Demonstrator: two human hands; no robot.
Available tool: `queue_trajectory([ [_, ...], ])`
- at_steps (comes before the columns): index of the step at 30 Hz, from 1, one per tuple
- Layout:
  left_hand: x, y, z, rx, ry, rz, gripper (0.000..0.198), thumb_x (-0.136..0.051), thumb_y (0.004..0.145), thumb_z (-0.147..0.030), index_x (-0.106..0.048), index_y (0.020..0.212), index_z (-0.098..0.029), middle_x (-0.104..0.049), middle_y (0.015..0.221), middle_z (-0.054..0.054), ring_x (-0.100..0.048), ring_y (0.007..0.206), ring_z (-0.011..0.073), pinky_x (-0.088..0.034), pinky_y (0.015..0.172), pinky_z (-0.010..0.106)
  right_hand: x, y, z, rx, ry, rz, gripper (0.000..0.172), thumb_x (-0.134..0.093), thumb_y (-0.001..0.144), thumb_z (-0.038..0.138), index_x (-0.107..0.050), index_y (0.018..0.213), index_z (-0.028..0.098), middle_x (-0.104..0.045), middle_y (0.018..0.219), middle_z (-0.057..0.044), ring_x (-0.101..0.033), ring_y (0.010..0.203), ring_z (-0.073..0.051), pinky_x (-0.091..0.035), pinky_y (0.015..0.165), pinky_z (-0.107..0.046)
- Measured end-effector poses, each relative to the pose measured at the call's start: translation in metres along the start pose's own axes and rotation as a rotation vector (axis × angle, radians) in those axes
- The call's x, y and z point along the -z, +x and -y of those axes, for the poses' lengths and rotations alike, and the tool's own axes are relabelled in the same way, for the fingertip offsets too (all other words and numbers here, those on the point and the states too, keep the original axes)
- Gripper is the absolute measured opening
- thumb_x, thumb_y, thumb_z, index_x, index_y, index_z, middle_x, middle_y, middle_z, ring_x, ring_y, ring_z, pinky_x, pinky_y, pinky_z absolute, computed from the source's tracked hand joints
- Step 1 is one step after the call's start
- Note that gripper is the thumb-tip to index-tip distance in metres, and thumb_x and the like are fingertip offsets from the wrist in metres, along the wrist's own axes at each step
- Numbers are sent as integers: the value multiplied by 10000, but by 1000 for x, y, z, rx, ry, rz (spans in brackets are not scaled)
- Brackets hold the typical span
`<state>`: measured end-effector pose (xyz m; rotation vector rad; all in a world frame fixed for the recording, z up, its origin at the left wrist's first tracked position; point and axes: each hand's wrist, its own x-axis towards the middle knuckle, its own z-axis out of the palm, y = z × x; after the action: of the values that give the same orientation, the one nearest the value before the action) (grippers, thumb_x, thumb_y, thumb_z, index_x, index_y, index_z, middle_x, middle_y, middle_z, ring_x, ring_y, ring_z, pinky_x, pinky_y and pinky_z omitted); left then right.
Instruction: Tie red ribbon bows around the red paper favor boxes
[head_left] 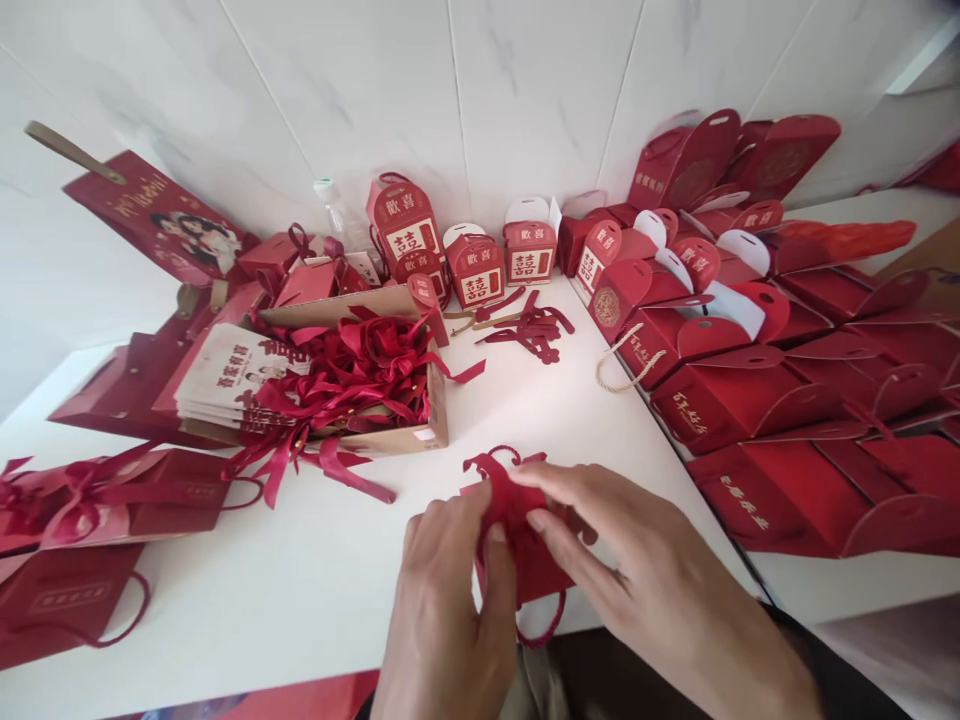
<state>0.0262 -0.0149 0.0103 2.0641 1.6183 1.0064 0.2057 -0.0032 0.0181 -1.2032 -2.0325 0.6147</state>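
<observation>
At the front edge of the white table, a small red gift box sits between my hands. Cord handles loop out at its far and near ends. A red ribbon lies across its top, gathered near the middle. My left hand pinches the ribbon's left side between thumb and fingers. From the right, my right hand closes thumb and index finger on the ribbon's other side. My fingers partly cover the box and the gathered ribbon.
A cardboard box of red ribbon bows and printed cards stands left of centre. Rows of red gift boxes fill the right. Ribboned boxes lie left. Small boxes and loose red strips are near the tiled wall.
</observation>
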Motion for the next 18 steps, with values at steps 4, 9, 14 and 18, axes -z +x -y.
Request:
queue_trajectory([
  [4,2,2,-3,-107,-61,66,182,-557,934,-134,-705,919,-240,-695,756,19,-621,676,170,-492,608,262,-1,4,6,23,100,28,276,-443,1103,138,-596,1267,297,-667,1068,-14,-675,955,-223,-563,817,-358],
  [9,-3,-11,0,246,-245,-155,131,-665,934,-327,-770,952,-250,-744,838,38,-668,748,191,-526,669,272,-6,-6,-2,24,41,-70,165,-453,1141,218,-578,1232,277,-679,1005,-27,-694,871,-234,-564,726,-349],
  [14,-22,-25,3,773,-553,-458,374,-710,875,-592,-709,893,-218,-770,841,29,-700,781,163,-551,684,207,-18,-22,-16,-41,-15,-89,184,-438,1163,302,-527,1325,294,-698,1132,-41,-718,933,-239,-598,788,-341],
  [18,-39,-32,18,778,-883,-670,362,-835,794,-522,-675,902,-216,-774,815,-6,-750,768,157,-611,756,235,-22,-23,-19,-56,19,-77,163,-465,1145,265,-549,1280,297,-693,1060,-13,-701,921,-212,-587,806,-312],
])
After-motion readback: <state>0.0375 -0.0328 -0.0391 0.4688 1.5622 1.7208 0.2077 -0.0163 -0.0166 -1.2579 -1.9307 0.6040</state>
